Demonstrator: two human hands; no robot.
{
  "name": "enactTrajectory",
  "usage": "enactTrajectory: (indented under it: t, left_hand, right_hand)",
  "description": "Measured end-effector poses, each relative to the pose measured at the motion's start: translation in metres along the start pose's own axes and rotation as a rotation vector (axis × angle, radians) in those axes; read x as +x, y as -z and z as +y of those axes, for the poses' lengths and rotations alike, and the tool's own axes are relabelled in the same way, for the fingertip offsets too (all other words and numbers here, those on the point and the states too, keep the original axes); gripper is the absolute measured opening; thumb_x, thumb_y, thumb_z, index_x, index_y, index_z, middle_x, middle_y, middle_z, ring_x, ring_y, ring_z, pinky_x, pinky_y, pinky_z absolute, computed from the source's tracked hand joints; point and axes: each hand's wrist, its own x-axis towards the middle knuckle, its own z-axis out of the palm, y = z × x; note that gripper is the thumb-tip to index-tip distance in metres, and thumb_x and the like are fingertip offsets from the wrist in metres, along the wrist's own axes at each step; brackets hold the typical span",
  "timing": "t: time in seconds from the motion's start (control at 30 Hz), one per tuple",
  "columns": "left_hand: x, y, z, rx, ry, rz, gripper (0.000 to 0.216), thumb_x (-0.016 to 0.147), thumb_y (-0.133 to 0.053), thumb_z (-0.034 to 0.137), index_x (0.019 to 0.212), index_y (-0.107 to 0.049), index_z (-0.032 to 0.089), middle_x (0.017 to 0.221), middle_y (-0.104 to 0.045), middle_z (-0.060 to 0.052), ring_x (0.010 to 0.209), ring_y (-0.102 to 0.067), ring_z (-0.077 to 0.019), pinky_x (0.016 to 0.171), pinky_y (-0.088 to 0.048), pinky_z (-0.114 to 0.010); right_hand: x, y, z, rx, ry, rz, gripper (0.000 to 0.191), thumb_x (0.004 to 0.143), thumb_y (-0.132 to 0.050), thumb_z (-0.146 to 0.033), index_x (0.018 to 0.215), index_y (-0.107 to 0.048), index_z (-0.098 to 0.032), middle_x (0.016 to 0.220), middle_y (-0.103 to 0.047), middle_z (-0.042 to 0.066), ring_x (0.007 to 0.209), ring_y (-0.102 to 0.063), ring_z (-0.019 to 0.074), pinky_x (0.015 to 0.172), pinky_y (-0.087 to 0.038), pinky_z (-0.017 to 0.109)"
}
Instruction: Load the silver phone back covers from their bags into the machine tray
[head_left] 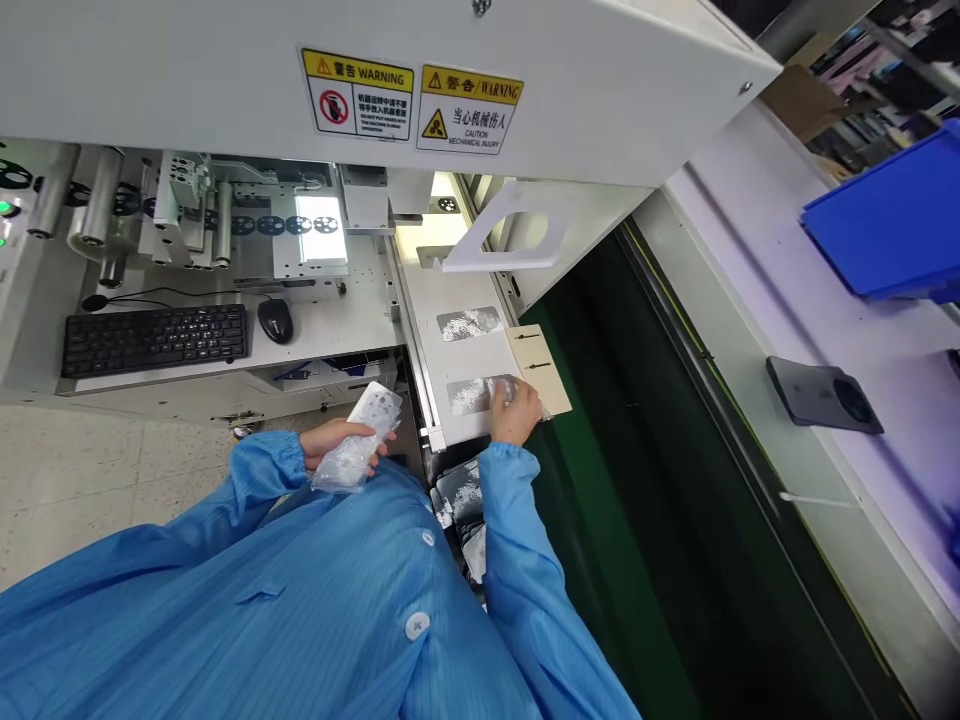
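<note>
My left hand [341, 440] is closed around a small bundle of phone cases [375, 408], with camera holes at the top end and crinkled clear plastic [345, 465] hanging below. On the white sliding tray [431, 365], a speckled silver-white phone case [469, 396] lies flat at the near end. The fingers of my right hand [516, 408] are bent over its right end, thumb and forefinger gripping there; that end is mostly hidden. A second speckled phone case [469, 323] lies farther up the tray. Under my right wrist is a beige plate [541, 365] with two dark marks.
A white machine with warning labels [358, 95] overhangs the tray. Left are a keyboard [156, 338] and mouse [275, 320]. Speckled cases [461, 492] are piled below the tray. A dark green conveyor belt [600, 500] runs on the right; beyond lie a phone [821, 395] and blue bin [892, 215].
</note>
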Motion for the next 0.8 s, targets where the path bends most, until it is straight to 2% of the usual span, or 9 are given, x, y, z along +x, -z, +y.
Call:
enactTrajectory:
  t: [0.13,0.23,0.43,0.53,0.6,0.7,0.77,0.8]
  left_hand:
    - [0.006,-0.005,0.001,-0.004,0.027,-0.022,0.026,0.081,-0.056,0.03,0.096,-0.07,0.015,0.085,-0.07,-0.009,0.071,-0.062,-0.0193,0.075,-0.053,-0.037]
    - [0.01,-0.012,0.005,-0.064,0.049,-0.1,0.024,0.08,-0.059,0.027,0.096,-0.069,0.013,0.084,-0.07,-0.01,0.072,-0.063,-0.0206,0.075,-0.054,-0.039]
    - [0.012,-0.023,0.016,-0.046,0.061,-0.205,0.029,0.081,-0.06,0.027,0.105,-0.068,0.013,0.09,-0.071,-0.009,0.073,-0.066,-0.0197,0.077,-0.053,-0.037]
    - [0.013,-0.034,0.021,-0.015,0.06,-0.258,0.029,0.081,-0.062,0.029,0.104,-0.067,0.013,0.093,-0.071,-0.009,0.075,-0.066,-0.02,0.077,-0.053,-0.037]
    - [0.014,-0.044,0.022,0.003,0.071,-0.292,0.029,0.078,-0.065,0.029,0.102,-0.067,0.012,0.093,-0.072,-0.01,0.076,-0.067,-0.0209,0.079,-0.053,-0.038]
    - [0.017,-0.059,0.023,0.038,0.1,-0.352,0.032,0.074,-0.07,0.029,0.1,-0.067,0.01,0.09,-0.072,-0.011,0.075,-0.067,-0.0224,0.081,-0.053,-0.04]
    - [0.019,-0.067,0.022,0.071,0.122,-0.395,0.034,0.073,-0.073,0.03,0.099,-0.067,0.01,0.087,-0.072,-0.011,0.074,-0.068,-0.0231,0.081,-0.053,-0.041]
    - [0.02,-0.07,0.021,0.087,0.134,-0.414,0.035,0.072,-0.073,0.03,0.099,-0.067,0.009,0.086,-0.072,-0.011,0.074,-0.069,-0.0232,0.081,-0.054,-0.042]
  right_hand:
    - [-0.031,-0.02,-0.023,-0.059,0.127,-0.176,0.039,0.086,-0.058,-0.046,0.115,-0.063,-0.02,0.13,-0.053,0.016,0.121,-0.044,0.0336,0.103,-0.03,0.053]
    - [-0.034,-0.024,-0.021,-0.057,0.109,-0.183,0.038,0.087,-0.056,-0.042,0.118,-0.062,-0.02,0.137,-0.048,0.016,0.129,-0.037,0.0339,0.108,-0.024,0.056]
    - [-0.02,-0.016,-0.011,-0.046,0.059,-0.244,0.041,0.084,-0.06,-0.037,0.121,-0.061,-0.017,0.141,-0.046,0.018,0.134,-0.035,0.0339,0.111,-0.023,0.056]
    - [-0.023,-0.006,-0.021,0.068,0.039,-0.194,0.044,0.085,-0.058,-0.04,0.122,-0.06,-0.016,0.141,-0.046,0.018,0.135,-0.035,0.0326,0.111,-0.026,0.055]
    - [-0.028,0.005,-0.031,0.264,0.015,-0.173,0.042,0.089,-0.053,-0.044,0.12,-0.061,-0.016,0.136,-0.052,0.016,0.129,-0.044,0.0284,0.108,-0.035,0.047]
    - [-0.041,0.027,-0.045,0.617,-0.056,-0.344,0.04,0.091,-0.048,-0.049,0.11,-0.065,-0.018,0.107,-0.068,0.01,0.098,-0.062,0.0204,0.087,-0.05,0.033]
    - [-0.05,0.041,-0.051,0.723,-0.098,-0.466,0.039,0.089,-0.051,-0.051,0.096,-0.068,-0.017,0.085,-0.069,0.004,0.078,-0.062,0.0168,0.072,-0.05,0.027]
    - [-0.055,0.046,-0.052,0.733,-0.113,-0.484,0.038,0.087,-0.053,-0.051,0.09,-0.068,-0.017,0.078,-0.067,0.003,0.073,-0.06,0.0158,0.067,-0.048,0.025]
